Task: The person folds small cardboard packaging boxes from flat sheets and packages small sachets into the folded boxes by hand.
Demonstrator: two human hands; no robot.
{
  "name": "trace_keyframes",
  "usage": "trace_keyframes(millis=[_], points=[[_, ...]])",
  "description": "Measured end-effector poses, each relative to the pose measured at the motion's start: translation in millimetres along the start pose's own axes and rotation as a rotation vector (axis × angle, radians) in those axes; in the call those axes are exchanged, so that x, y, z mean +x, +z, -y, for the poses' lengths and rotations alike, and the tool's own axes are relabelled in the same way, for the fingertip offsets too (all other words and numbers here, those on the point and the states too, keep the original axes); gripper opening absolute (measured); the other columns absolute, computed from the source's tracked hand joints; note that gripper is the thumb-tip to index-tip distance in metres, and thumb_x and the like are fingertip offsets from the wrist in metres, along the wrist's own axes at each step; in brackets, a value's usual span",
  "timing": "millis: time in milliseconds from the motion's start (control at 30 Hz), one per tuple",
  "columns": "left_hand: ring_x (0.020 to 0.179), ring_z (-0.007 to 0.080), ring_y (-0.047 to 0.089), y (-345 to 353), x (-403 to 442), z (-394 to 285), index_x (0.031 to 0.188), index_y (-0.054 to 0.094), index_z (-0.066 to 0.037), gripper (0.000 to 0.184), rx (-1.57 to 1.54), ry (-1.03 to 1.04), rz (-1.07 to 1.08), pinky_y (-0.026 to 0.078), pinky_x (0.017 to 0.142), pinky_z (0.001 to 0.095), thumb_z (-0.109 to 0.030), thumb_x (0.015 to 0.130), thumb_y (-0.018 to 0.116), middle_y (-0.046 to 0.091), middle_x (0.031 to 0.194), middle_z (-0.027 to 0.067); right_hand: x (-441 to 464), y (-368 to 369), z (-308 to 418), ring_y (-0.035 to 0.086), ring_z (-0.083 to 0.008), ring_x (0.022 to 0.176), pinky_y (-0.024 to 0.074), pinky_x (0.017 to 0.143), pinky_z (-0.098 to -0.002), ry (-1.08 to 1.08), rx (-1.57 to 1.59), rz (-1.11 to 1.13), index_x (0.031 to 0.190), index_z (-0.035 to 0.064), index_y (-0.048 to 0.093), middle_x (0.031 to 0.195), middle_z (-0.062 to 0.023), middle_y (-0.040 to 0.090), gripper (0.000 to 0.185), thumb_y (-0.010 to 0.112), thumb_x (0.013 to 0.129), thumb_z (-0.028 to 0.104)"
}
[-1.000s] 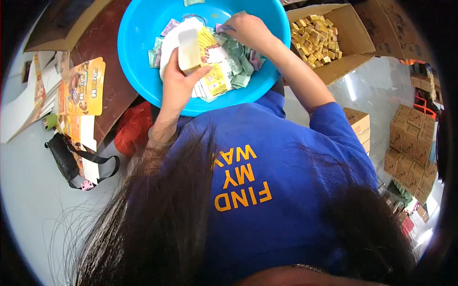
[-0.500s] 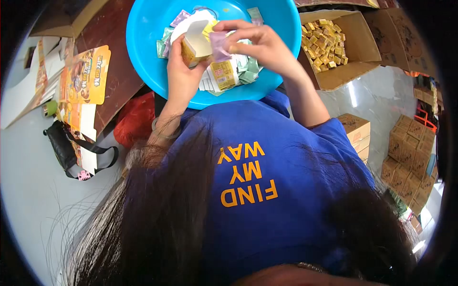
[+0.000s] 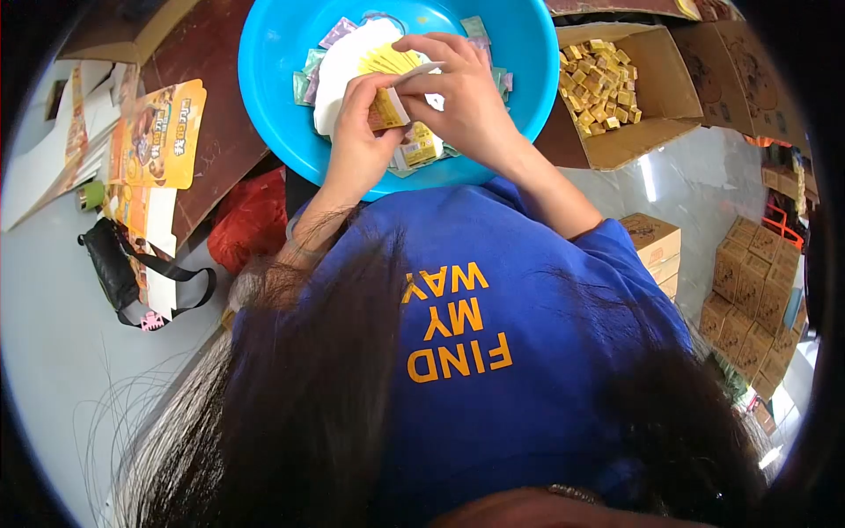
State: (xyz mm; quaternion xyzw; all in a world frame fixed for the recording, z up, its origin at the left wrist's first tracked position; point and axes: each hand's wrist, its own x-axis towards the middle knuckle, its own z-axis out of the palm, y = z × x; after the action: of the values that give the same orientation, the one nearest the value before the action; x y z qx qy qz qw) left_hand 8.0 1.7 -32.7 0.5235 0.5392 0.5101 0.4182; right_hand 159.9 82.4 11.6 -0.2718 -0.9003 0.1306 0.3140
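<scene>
My left hand [image 3: 356, 128] is closed around a small yellow paper box [image 3: 387, 108] held over the blue basin [image 3: 268, 97]. My right hand [image 3: 462, 92] pinches the pale flap [image 3: 417, 74] at the top of that box. Beneath both hands, a stack of flat white and yellow cartons [image 3: 339, 75] lies fanned in the basin. Purple packets [image 3: 338, 33] and green packets [image 3: 304, 86] are scattered around the stack, partly hidden by it. Another yellow carton [image 3: 422, 145] shows just below my hands.
On the right, an open cardboard box [image 3: 647, 141] holds a pile of small gold boxes [image 3: 600, 86]. Orange printed cardboard [image 3: 163, 136] rests at left on a dark red table [image 3: 207, 114]. A black bag [image 3: 113, 264] and stacked brown cartons [image 3: 753, 273] are farther out.
The purple packet pinched in my right hand is out of sight now. My right hand has come onto the box top, and the box, open before, has its flap folded over.
</scene>
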Motion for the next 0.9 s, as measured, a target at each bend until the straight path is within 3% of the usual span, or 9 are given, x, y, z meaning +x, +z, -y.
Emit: trace_keyframes(millis=[67, 200, 233, 367, 533, 567, 700, 900], points=[[0.102, 0.0227, 0.063, 2, -2, 1, 0.135, 0.045, -0.005, 0.063, -0.098, -0.058, 0.034, 0.057, 0.087, 0.0333, 0.016, 0.080, 0.065, 0.056, 0.122, 0.0128, -5, 0, 1, 0.056, -0.0202, 0.110, 0.0485, 0.091, -0.0336, -0.014, -0.065, -0.029, 0.097, 0.0050, 0.077, 0.127, -0.0061, 0.064, 0.016, 0.073, 0.082, 0.009], [0.100, 0.0215, 0.062, -4, -2, -5, 0.129, 0.052, -0.004, 0.048, -0.407, -0.149, -0.039, 0.059, 0.080, 0.0319, 0.009, 0.085, 0.063, 0.054, 0.124, 0.0130, -6, 9, -4, 0.059, -0.0138, 0.098, 0.0495, 0.080, -0.0256, 0.352, 0.855, -0.213, 0.114, 0.0061, 0.071, 0.122, -0.0070, 0.064, 0.027, 0.070, 0.088, 0.007], [0.100, 0.0215, 0.062, -4, -3, -5, 0.129, 0.052, -0.004, 0.048, -0.408, -0.152, -0.041, 0.059, 0.080, 0.0319, 0.009, 0.085, 0.063, 0.054, 0.124, 0.0130, -7, 10, -6, 0.059, -0.0138, 0.098, 0.0495, 0.080, -0.0256, 0.354, 0.855, -0.210, 0.114, 0.0061, 0.071, 0.122, -0.0070, 0.064, 0.027, 0.070, 0.088, 0.007], [0.094, 0.0174, 0.062, -2, -1, -8, 0.130, 0.051, -0.002, 0.038, -0.644, -0.195, 0.084, 0.060, 0.073, 0.0301, 0.001, 0.093, 0.061, 0.058, 0.119, 0.0148, -9, 11, -20, 0.058, -0.0095, 0.088, 0.0483, 0.073, -0.0208, 0.667, 1.228, 0.246, 0.127, 0.0055, 0.064, 0.115, -0.0063, 0.064, 0.035, 0.066, 0.092, 0.005], [0.091, 0.0141, 0.062, -11, 2, -11, 0.131, 0.051, -0.003, 0.034, -0.552, -0.266, -0.005, 0.057, 0.069, 0.0272, -0.004, 0.098, 0.055, 0.061, 0.114, 0.0126, -13, 24, -13, 0.059, -0.0144, 0.085, 0.0508, 0.072, -0.0267, 0.542, 1.341, 0.087, 0.119, 0.0077, 0.069, 0.107, -0.0067, 0.064, 0.027, 0.068, 0.092, 0.010], [0.091, 0.0141, 0.062, -13, 3, -11, 0.131, 0.051, -0.003, 0.034, -0.552, -0.263, -0.011, 0.057, 0.069, 0.0272, -0.004, 0.098, 0.055, 0.061, 0.114, 0.0126, -11, 23, -12, 0.059, -0.0144, 0.085, 0.0508, 0.072, -0.0267, 0.538, 1.342, 0.093, 0.119, 0.0077, 0.069, 0.107, -0.0067, 0.064, 0.027, 0.068, 0.092, 0.010], [0.088, 0.0147, 0.062, -16, 2, -8, 0.131, 0.052, -0.002, 0.034, -0.487, -0.308, -0.023, 0.055, 0.067, 0.0258, -0.002, 0.097, 0.051, 0.063, 0.109, 0.0109, -11, 12, -2, 0.058, -0.0147, 0.092, 0.0474, 0.076, -0.0254, -0.028, 0.536, -0.100, 0.123, 0.0105, 0.069, 0.114, -0.0044, 0.065, 0.034, 0.067, 0.090, 0.006], [0.087, 0.0144, 0.062, -26, 5, -18, 0.135, 0.049, -0.003, 0.040, -0.844, -0.373, 0.016, 0.054, 0.068, 0.0247, -0.001, 0.095, 0.048, 0.061, 0.115, 0.0117, -9, 24, -6, 0.057, -0.0196, 0.100, 0.0452, 0.086, -0.0304, -0.192, 0.244, -0.149, 0.124, 0.0147, 0.070, 0.121, -0.0041, 0.064, 0.038, 0.068, 0.087, 0.007]])
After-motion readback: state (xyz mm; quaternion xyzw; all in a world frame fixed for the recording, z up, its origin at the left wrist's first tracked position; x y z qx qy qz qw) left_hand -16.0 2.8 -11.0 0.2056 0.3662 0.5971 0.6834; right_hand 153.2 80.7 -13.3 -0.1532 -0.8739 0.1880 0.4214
